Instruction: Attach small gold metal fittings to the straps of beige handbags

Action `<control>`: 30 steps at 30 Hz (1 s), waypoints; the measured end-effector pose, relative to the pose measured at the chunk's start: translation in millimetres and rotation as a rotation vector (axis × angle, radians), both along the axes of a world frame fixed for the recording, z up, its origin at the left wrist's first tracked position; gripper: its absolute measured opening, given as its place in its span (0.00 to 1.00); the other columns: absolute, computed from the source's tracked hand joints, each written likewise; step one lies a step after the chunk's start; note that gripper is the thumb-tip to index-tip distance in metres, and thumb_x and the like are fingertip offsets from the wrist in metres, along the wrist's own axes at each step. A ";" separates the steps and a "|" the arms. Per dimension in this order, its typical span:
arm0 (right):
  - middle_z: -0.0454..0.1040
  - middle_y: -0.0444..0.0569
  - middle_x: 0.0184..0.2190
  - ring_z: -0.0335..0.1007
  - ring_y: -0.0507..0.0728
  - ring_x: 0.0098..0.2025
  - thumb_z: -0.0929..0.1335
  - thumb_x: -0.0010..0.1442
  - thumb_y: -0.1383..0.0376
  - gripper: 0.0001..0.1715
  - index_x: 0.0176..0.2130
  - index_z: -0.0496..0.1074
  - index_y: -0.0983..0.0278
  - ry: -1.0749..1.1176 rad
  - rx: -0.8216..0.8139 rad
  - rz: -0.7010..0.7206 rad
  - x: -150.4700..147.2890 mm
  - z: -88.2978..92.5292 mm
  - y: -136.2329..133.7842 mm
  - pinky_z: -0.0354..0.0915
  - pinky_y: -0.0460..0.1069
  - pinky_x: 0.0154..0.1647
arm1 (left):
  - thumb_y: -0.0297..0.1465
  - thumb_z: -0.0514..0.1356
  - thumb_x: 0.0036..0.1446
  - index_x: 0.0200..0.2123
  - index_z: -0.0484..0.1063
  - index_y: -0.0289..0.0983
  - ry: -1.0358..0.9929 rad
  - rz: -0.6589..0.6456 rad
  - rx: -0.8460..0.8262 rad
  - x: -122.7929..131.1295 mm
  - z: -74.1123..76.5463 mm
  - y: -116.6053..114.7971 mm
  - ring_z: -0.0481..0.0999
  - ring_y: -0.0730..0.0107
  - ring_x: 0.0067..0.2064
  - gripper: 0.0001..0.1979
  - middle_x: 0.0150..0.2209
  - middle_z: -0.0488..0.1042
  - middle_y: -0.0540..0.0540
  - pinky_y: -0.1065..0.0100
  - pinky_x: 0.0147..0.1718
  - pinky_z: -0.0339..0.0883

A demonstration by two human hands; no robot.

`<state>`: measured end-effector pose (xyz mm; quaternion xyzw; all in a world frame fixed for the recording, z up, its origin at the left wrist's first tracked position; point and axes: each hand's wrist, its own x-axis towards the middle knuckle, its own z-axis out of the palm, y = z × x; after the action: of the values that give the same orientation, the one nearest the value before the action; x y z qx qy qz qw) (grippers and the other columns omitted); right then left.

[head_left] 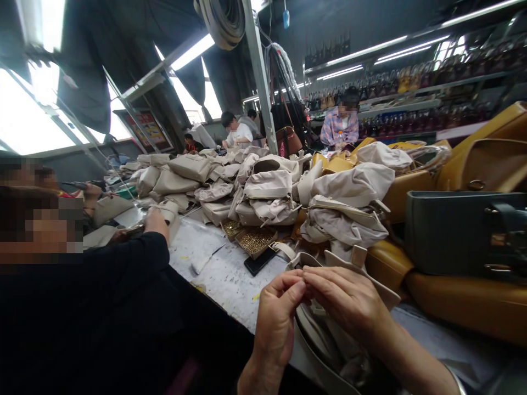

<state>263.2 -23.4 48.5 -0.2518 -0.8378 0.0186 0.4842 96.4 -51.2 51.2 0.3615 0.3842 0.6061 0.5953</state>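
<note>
My left hand (274, 312) and my right hand (349, 296) meet fingertip to fingertip above a cream handbag (319, 334). Thumb and fingers are pinched on both, and whatever sits between them is too small or hidden to make out. The bag lies at the table's front edge, its strap (285, 250) and buckle showing just behind my fingers. Beyond them, a small box of tiny brass-coloured metal pieces (256, 241) stands near a black phone-like slab (260, 262). Another box of small pieces (231, 228) is beside it.
Cream bags (269, 186) are heaped across the worktable (226, 280). Mustard bags (461, 296) and a dark grey handbag (448, 233) crowd the right. At left, a co-worker's dark sleeve (140, 258) reaches over the table. A metal post (260, 77) rises behind the heap.
</note>
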 end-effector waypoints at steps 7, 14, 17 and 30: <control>0.84 0.46 0.41 0.81 0.55 0.43 0.71 0.66 0.69 0.09 0.42 0.82 0.57 0.539 -0.570 0.139 7.0 -6.3 4.3 0.75 0.46 0.46 | 0.29 0.66 0.59 0.33 0.81 0.38 0.872 0.435 0.437 -32.2 -3.9 20.3 0.78 0.63 0.42 0.03 0.36 0.81 0.47 0.64 0.47 0.69; 0.79 0.45 0.29 0.77 0.55 0.33 0.70 0.55 0.64 0.05 0.33 0.75 0.63 0.674 -1.116 0.158 -10.4 -19.7 10.0 0.70 0.48 0.37 | 0.27 0.62 0.63 0.35 0.80 0.38 1.108 0.268 0.452 -18.7 -17.1 14.7 0.79 0.67 0.34 0.06 0.32 0.81 0.48 0.68 0.36 0.71; 0.74 0.42 0.25 0.71 0.53 0.29 0.68 0.51 0.64 0.04 0.31 0.72 0.63 0.656 -1.187 0.180 -14.8 -19.3 13.9 0.66 0.47 0.33 | 0.28 0.63 0.63 0.41 0.81 0.38 1.050 0.215 0.412 -5.1 -17.5 8.3 0.80 0.69 0.31 0.06 0.31 0.82 0.50 0.71 0.32 0.73; 0.80 0.44 0.33 0.71 0.53 0.36 0.75 0.54 0.60 0.12 0.37 0.81 0.64 0.699 -1.241 0.306 -8.6 -13.8 4.5 0.65 0.48 0.42 | 0.22 0.65 0.62 0.40 0.80 0.39 1.013 0.455 0.787 4.0 -19.1 7.9 0.80 0.70 0.39 0.07 0.38 0.79 0.48 0.71 0.41 0.75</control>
<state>254.5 -18.9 34.7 -0.3394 -0.4953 0.6371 0.4833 100.4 -43.3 32.1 0.7003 0.4330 0.5669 0.0239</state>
